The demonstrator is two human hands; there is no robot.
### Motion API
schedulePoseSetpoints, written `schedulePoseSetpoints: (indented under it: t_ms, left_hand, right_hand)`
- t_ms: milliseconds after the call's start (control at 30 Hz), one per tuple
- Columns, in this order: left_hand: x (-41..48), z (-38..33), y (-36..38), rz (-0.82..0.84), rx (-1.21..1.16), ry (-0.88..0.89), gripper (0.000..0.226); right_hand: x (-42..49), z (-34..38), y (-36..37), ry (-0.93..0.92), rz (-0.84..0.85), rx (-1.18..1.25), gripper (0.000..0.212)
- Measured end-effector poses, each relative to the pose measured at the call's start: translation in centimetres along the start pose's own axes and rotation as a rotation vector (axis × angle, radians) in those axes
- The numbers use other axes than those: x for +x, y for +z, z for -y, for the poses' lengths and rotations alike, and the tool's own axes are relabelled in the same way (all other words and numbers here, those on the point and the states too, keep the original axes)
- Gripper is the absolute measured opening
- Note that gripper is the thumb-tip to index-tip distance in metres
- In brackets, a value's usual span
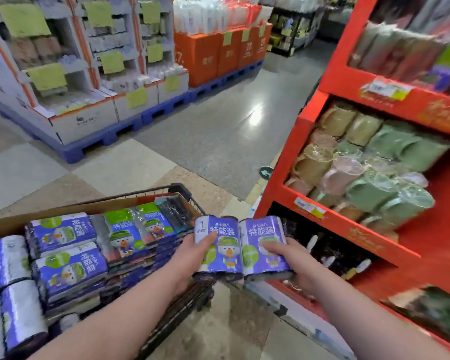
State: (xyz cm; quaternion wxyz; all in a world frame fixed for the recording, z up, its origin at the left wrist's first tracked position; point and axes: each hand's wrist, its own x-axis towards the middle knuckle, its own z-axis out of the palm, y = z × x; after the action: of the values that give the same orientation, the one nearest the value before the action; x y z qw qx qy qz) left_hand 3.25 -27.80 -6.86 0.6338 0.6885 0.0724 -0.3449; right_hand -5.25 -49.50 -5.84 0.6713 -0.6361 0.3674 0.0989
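I hold two purple packs with a cartoon duck label side by side in front of me. My left hand grips the left pack, thumb across its front. My right hand grips the right pack the same way. Both packs hover between the shopping cart on my left and the bottom of the red display shelf on my right. The cart carries a cardboard box stacked with several more of the same purple packs.
The red shelf holds wrapped green and tan rolls in its middle tier and dark packs in the lowest. Across the tiled aisle stand white displays and orange boxes on blue pallets. Open floor lies ahead.
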Motion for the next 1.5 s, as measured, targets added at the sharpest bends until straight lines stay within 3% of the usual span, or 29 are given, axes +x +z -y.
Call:
schedulePoseSetpoints:
  t_ms: [67,133,233,300,400,467,533,600,667,733,900,1000,1133,1200,1333,1500]
  left_hand:
    - [-0.4,-1.2,3.2,0.072,0.012,0.05,0.059]
    - [-0.5,-2.1,6.7,0.148,0.052,0.083,0.075]
    - [-1.3,-3.0,13.1,0.276,0.133,0.126,0.064]
    - [-2.3,-3.5,18.1,0.359,0.183,0.15,0.068]
    - [-4.4,-3.5,26.0,0.434,0.227,0.202,0.043]
    - [-5.5,-3.1,31.1,0.459,0.264,0.23,0.047]
    - [-6.5,-2.4,35.8,0.501,0.306,0.269,0.063]
    - [-7.9,-2.0,40.1,0.559,0.333,0.262,0.077]
    - [-9.8,-1.8,44.0,0.613,0.326,0.261,0.069]
    - [-11.5,-1.5,47.4,0.628,0.322,0.261,0.053]
    - [-13.2,-1.2,54.3,0.646,0.315,0.274,0.066]
    - [-12.9,-2.1,57.5,0.657,0.319,0.302,0.082]
    - [-12.2,-4.5,62.0,0.711,0.322,0.351,0.048]
    - [-11.5,-5.6,64.8,0.74,0.318,0.356,0.055]
    - [-10.0,-8.5,70.3,0.782,0.295,0.387,0.036]
    - [-7.8,-13.2,75.2,0.814,0.263,0.438,0.038]
  right_hand:
    - [-1.7,-0.3,-3.2,-0.022,-0.073,0.074,0.037]
    - [-3.3,-0.7,-6.8,-0.059,-0.144,0.112,0.055]
    - [-6.7,-1.5,-12.8,-0.119,-0.251,0.163,0.078]
    - [-9.2,-2.3,-17.1,-0.146,-0.311,0.198,0.075]
    - [-13.0,-4.2,-24.0,-0.168,-0.413,0.252,0.086]
    - [-15.4,-5.5,-28.5,-0.183,-0.458,0.289,0.076]
    - [-17.9,-6.4,-32.2,-0.192,-0.488,0.312,0.053]
    - [-19.9,-7.5,-35.9,-0.226,-0.535,0.347,0.045]
    - [-21.9,-8.3,-39.0,-0.243,-0.583,0.354,0.051]
    - [-23.8,-8.9,-41.7,-0.259,-0.601,0.353,0.038]
    - [-26.9,-9.2,-48.0,-0.279,-0.661,0.329,0.021]
    - [-26.5,-8.9,-51.0,-0.279,-0.682,0.347,0.03]
    - [-26.0,-7.5,-54.6,-0.329,-0.684,0.39,0.024]
    - [-25.9,-6.5,-56.6,-0.346,-0.73,0.41,0.024]
    - [-25.4,-3.7,-61.1,-0.388,-0.8,0.421,0.029]
    - [-23.8,1.0,-65.9,-0.435,-0.862,0.363,0.03]
